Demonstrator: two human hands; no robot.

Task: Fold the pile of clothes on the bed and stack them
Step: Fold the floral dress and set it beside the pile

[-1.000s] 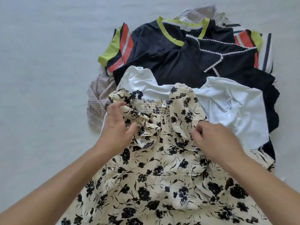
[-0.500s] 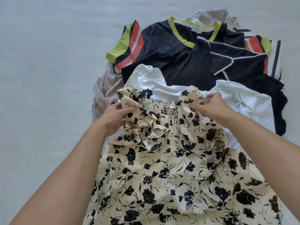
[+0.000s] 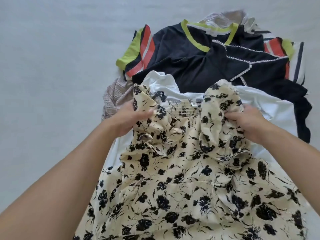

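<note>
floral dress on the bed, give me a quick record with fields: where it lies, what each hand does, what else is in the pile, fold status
garment: cream floral dress with black flowers, spread toward the camera
lies on: white garment, over the pile on the grey bed sheet
left hand: grips the left ruffled sleeve
right hand: grips the right ruffled sleeve
behind: black top with lime collar; black garment with pearl trim; beige knit at left
fold status: not yet folded
</note>
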